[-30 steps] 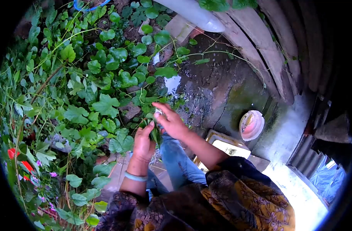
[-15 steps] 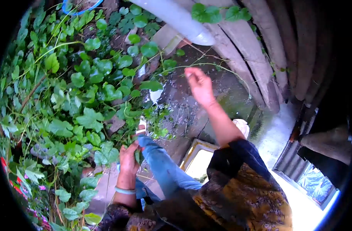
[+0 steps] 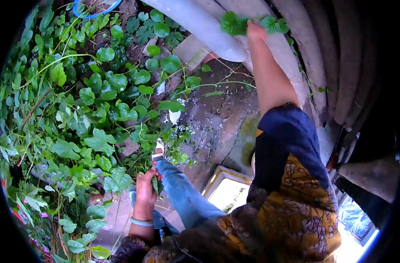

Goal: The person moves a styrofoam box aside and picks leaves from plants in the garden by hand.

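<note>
My left hand [image 3: 146, 189], with a pale bracelet [image 3: 141, 222] at the wrist, is closed on some green leaves [image 3: 155, 184] beside my left-side view of the jeans. My right arm is stretched up and forward. At its end my right hand [image 3: 256, 31] reaches a leafy vine [image 3: 235, 24] in front of the wooden logs. Its fingers are mostly hidden at the leaves, so their grip cannot be made out. More vine leaves [image 3: 274, 25] show just right of that hand.
Dense green plants [image 3: 99, 109] fill the left side. A grey pipe [image 3: 200, 22] and wooden logs [image 3: 305, 44] stand at the top. A box with a bright inside [image 3: 228, 193] lies near my leg, and a blue rim [image 3: 95, 15] shows at the upper left.
My right hand has left my left hand and moved up and away to the vine by the logs. My left hand stays low with leaves in it. The view has shifted slightly.
</note>
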A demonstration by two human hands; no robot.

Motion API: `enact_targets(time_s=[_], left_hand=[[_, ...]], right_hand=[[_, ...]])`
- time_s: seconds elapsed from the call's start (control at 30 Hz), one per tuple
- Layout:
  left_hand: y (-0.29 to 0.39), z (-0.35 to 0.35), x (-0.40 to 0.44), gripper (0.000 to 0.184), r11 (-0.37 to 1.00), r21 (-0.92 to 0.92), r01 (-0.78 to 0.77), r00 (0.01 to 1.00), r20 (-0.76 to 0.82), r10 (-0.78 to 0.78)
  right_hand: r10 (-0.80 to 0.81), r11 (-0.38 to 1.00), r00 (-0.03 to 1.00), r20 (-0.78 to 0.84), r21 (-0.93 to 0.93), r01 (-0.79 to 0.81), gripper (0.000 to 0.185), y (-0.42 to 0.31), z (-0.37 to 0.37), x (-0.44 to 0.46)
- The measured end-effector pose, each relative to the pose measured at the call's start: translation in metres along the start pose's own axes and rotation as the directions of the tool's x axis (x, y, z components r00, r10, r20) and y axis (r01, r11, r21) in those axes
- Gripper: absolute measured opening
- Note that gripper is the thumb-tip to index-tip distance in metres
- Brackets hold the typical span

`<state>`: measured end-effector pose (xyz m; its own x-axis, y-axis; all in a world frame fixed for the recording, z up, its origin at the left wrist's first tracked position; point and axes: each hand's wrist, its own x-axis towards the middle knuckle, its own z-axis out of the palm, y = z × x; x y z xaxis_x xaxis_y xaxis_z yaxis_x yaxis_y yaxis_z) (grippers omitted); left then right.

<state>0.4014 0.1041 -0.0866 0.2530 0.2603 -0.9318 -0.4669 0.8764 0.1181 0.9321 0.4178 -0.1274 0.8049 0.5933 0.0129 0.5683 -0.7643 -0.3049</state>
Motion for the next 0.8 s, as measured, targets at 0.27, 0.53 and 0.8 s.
enact_targets(time_s=[0.27, 0.53, 0.8], left_hand=[[-0.004, -0.018, 0.004, 0.026, 1.0, 0.001, 0.027, 0.996, -0.083, -0.026], [-0.001, -0.015, 0.0, 0.029, 0.998, 0.03, 0.059, 0.995, -0.083, -0.056], [0.0, -0.015, -0.002, 0.026, 0.998, 0.041, 0.052, 0.997, -0.065, -0.049]], right_hand=[[0.095, 0.985, 0.993, -0.07, 0.148, -0.084, 0.056, 0.038, 0.049, 0.059], [-0.074, 0.878, 0.986, 0.149, 0.479, -0.007, 0.032, 0.025, 0.0, 0.013], [-0.299, 0.952, 0.944, 0.142, 0.116, 0.284, 0.03, 0.044, -0.027, 0.019]])
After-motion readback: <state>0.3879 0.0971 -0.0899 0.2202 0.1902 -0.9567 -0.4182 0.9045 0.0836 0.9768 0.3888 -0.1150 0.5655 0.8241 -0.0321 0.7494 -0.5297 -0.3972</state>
